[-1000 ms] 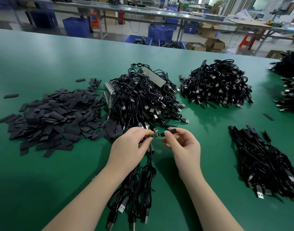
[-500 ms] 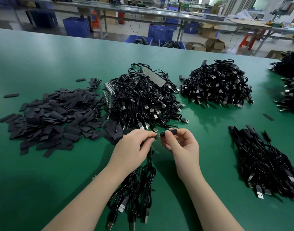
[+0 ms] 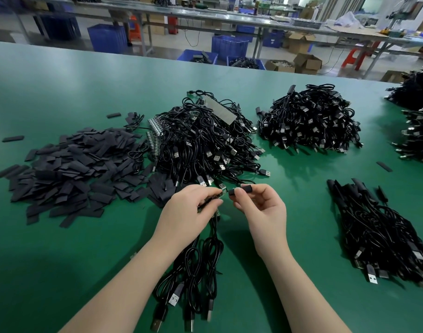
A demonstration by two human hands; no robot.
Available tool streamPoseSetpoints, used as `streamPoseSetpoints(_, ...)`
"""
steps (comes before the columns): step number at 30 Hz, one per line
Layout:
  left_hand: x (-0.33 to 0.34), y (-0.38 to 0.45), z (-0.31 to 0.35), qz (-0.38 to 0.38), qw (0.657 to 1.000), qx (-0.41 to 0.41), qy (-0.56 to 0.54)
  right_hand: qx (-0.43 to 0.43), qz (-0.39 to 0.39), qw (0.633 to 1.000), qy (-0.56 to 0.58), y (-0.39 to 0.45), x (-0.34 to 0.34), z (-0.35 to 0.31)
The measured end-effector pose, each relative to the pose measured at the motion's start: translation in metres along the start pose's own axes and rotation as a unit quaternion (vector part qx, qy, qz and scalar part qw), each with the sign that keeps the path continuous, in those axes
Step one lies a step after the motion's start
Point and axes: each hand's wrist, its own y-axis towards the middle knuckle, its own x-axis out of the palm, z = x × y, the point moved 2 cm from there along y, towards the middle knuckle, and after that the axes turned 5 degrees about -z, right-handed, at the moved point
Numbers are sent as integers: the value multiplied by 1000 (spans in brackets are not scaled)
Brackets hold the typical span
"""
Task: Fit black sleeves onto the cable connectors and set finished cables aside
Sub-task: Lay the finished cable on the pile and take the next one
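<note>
Over the green table top (image 3: 61, 248), the left hand (image 3: 184, 212) curls its fingers round a bunch of thin black cables (image 3: 200, 258), pinching a small bare connector board (image 3: 221, 195) that pokes out past the fingertips. Just to the right of it, the right hand (image 3: 263, 212) pinches a short black tubular sleeve (image 3: 240, 190) between thumb and forefinger, its open end nearly touching the board. Beyond the left fingers lies a heap of flat black sleeves (image 3: 68, 169).
</note>
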Motion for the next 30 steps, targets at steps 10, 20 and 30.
streamPoseSetpoints(10,1,0,-1,-18,1000,7,-5,-49,-5,995,-88,-1,1,-5)
streamPoseSetpoints(20,2,0,-4,-18,999,-3,-51,-22,-35,996,-76,1,-4,-5)
streamPoseSetpoints(30,-1,0,-2,-22,996,9,-85,36,-99,993,-59,5,-6,-2)
